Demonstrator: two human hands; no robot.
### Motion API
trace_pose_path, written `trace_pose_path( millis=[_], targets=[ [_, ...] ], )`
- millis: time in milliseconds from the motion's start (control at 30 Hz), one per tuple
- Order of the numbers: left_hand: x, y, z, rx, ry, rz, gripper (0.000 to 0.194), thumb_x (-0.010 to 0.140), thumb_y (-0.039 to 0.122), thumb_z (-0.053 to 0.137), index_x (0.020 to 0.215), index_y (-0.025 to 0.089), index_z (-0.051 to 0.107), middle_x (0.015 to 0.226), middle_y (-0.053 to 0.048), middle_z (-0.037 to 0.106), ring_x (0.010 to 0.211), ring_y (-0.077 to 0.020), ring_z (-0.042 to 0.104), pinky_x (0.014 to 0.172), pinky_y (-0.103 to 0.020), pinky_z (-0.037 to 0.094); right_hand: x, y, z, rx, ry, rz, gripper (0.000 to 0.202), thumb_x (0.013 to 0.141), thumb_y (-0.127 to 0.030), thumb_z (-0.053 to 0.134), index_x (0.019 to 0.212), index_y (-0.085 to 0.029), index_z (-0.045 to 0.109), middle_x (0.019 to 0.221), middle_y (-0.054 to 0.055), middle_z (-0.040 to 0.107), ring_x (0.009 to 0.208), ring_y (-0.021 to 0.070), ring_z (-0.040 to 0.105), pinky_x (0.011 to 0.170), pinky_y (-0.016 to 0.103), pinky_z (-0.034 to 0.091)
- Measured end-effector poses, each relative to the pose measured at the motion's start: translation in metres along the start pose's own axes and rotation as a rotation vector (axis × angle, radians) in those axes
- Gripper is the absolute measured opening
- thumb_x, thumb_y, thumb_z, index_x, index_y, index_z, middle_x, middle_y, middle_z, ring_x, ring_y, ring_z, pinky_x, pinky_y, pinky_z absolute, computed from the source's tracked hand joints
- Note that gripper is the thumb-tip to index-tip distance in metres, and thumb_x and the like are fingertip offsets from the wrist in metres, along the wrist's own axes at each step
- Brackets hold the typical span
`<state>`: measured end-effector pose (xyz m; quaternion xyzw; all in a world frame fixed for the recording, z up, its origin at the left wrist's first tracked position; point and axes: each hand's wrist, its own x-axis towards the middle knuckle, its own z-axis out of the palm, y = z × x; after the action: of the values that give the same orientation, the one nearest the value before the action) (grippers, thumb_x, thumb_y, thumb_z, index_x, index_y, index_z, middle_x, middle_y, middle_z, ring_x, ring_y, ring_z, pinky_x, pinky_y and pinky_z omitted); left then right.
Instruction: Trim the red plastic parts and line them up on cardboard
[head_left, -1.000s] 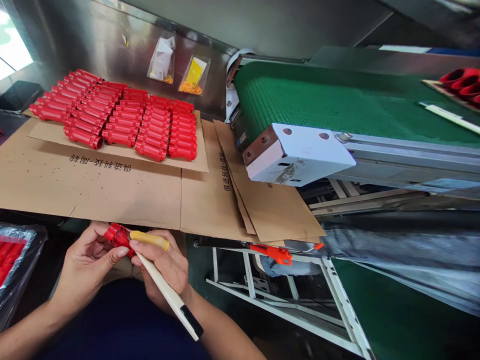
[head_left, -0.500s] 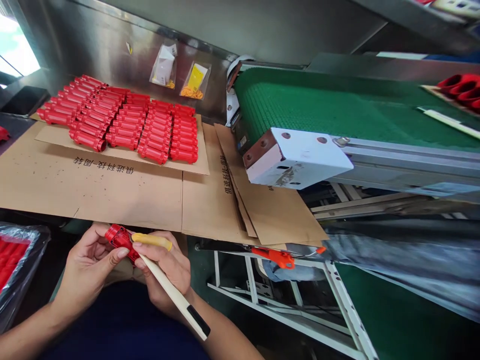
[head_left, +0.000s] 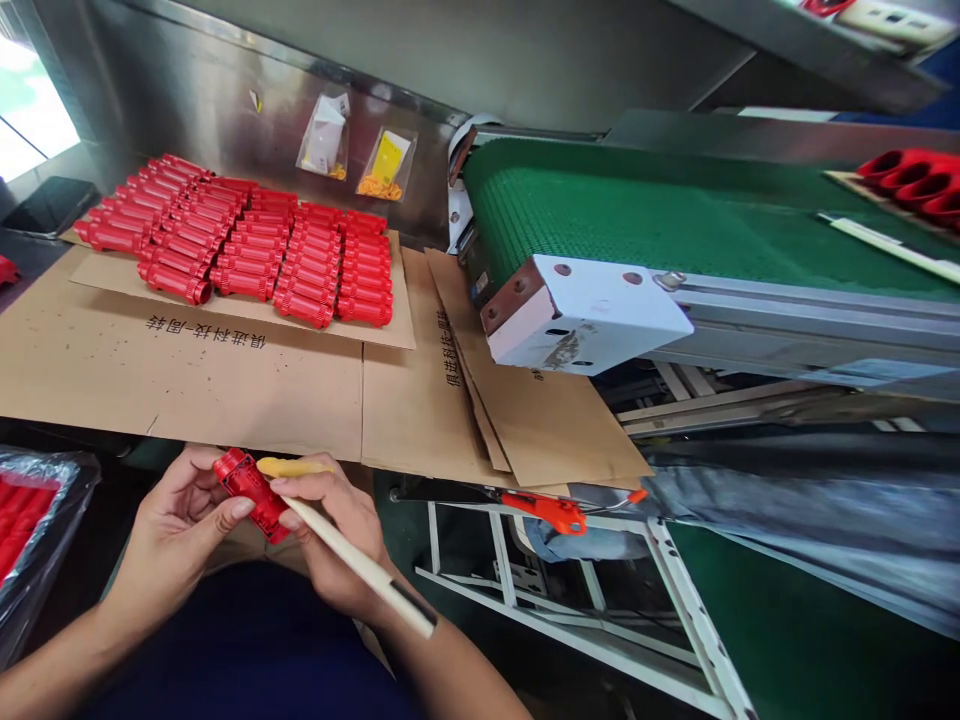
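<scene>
Low in front of my body, my left hand [head_left: 176, 525] pinches a red ribbed plastic tube part [head_left: 255, 495] between thumb and fingers. My right hand [head_left: 337, 550] is closed around a long cream-coloured stick [head_left: 360, 565] with a black band near its rear end. A yellow finger cot [head_left: 292, 467] covers a finger of that hand, right by the red part. The right fingertips are at the part's lower end. The front tip of the stick is hidden behind the fingers, so its kind cannot be made out.
Rows of similar red parts [head_left: 247, 250] lie on cardboard [head_left: 225, 390]. Two small clear bags [head_left: 386, 165] sit behind them. A green conveyor [head_left: 637, 210] with a white end bracket [head_left: 592, 315] is to the right. Orange-handled scissors [head_left: 551, 512] lie below; a plastic-lined crate [head_left: 75, 480] stands left.
My right hand has shifted slightly right, and the stick's rear end has swung up and right. More of the red part's lower end now shows. My left hand keeps its hold.
</scene>
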<state>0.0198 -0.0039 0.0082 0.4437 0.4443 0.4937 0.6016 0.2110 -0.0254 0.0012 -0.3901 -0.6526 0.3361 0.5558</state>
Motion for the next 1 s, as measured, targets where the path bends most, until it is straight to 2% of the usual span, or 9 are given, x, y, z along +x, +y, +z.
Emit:
trace_pose_path(
  millis=[167,300,400,467,533,600,700,800,1000],
  targets=[
    [-0.004,0.006,0.004,-0.253,0.024,-0.190,0.045,0.080,0.034,0.097,0.115,0.029,0.068,0.101,-0.007,0.085,0.085,-0.0249,0.082,0.077,-0.034,0.067,-0.001,0.009,-0.012,0.579,0.242,0.271,0.020,0.107,-0.046,0.069,0.112,-0.026,0.071,0.104,0.006,0.084,0.089,0.0194,0.081,0.079,0.033,0.068],
    [-0.003,0.014,0.005,-0.292,0.006,-0.360,0.045,0.081,0.040,0.095,0.119,0.026,0.077,0.118,-0.011,0.083,0.072,-0.0187,0.076,0.067,-0.029,0.064,0.002,0.003,-0.021,0.357,0.162,0.376,0.023,0.104,-0.045,0.072,0.105,-0.023,0.075,0.081,0.002,0.076,0.065,0.0144,0.071,0.062,0.026,0.062],
    [-0.002,0.017,0.002,-0.290,-0.060,-0.532,0.042,0.083,0.044,0.093,0.119,0.023,0.086,0.122,-0.013,0.083,0.076,-0.0179,0.074,0.065,-0.025,0.062,0.006,-0.003,-0.016,0.222,0.031,0.574,0.029,0.100,-0.049,0.074,0.105,-0.020,0.076,0.075,-0.001,0.071,0.055,0.0102,0.063,0.054,0.022,0.055],
    [-0.002,0.018,0.000,-0.336,-0.113,-0.577,0.057,0.080,0.061,0.091,0.120,0.021,0.088,0.132,-0.017,0.080,0.082,-0.0206,0.074,0.070,-0.027,0.063,0.009,-0.004,-0.011,0.293,-0.054,0.706,0.039,0.094,-0.058,0.077,0.096,-0.019,0.073,0.071,-0.003,0.068,0.049,0.0089,0.059,0.048,0.021,0.051],
    [-0.004,0.017,-0.001,-0.334,-0.129,-0.497,0.081,0.066,0.076,0.091,0.123,0.020,0.087,0.144,-0.020,0.074,0.085,-0.0224,0.075,0.073,-0.027,0.063,0.009,-0.005,-0.008,0.319,-0.087,0.762,0.043,0.094,-0.061,0.076,0.089,-0.020,0.069,0.063,-0.005,0.064,0.045,0.0090,0.057,0.046,0.020,0.048],
    [-0.005,0.015,-0.001,-0.218,-0.065,-0.339,0.076,0.059,0.068,0.100,0.119,0.021,0.088,0.140,-0.018,0.076,0.093,-0.0246,0.076,0.079,-0.026,0.063,0.006,-0.006,-0.007,0.184,-0.086,0.667,0.035,0.099,-0.054,0.072,0.091,-0.020,0.070,0.064,-0.004,0.066,0.051,0.0112,0.062,0.051,0.022,0.052],
    [-0.004,0.012,0.001,-0.097,0.086,-0.208,0.040,0.069,0.037,0.103,0.104,0.024,0.087,0.116,-0.011,0.085,0.102,-0.0239,0.077,0.086,-0.024,0.061,-0.001,-0.010,-0.009,-0.171,-0.040,0.285,0.013,0.104,-0.031,0.070,0.103,-0.020,0.077,0.087,0.005,0.080,0.082,0.0192,0.077,0.075,0.031,0.064],
    [-0.001,0.009,0.000,-0.146,0.090,-0.216,0.033,0.075,0.038,0.099,0.101,0.024,0.085,0.102,-0.007,0.085,0.076,-0.0150,0.070,0.065,-0.018,0.056,-0.006,-0.014,-0.013,-0.258,0.012,-0.034,0.023,0.104,-0.015,0.068,0.126,-0.020,0.076,0.115,0.011,0.084,0.113,0.0232,0.079,0.098,0.035,0.066],
    [-0.001,0.007,0.000,-0.131,0.024,-0.239,0.031,0.077,0.039,0.098,0.098,0.020,0.085,0.098,-0.008,0.081,0.067,-0.0112,0.060,0.058,-0.017,0.050,-0.007,-0.010,-0.010,-0.141,0.045,-0.179,0.029,0.104,-0.019,0.074,0.131,-0.026,0.078,0.119,0.010,0.083,0.099,0.0212,0.081,0.086,0.035,0.070]
  ],
)
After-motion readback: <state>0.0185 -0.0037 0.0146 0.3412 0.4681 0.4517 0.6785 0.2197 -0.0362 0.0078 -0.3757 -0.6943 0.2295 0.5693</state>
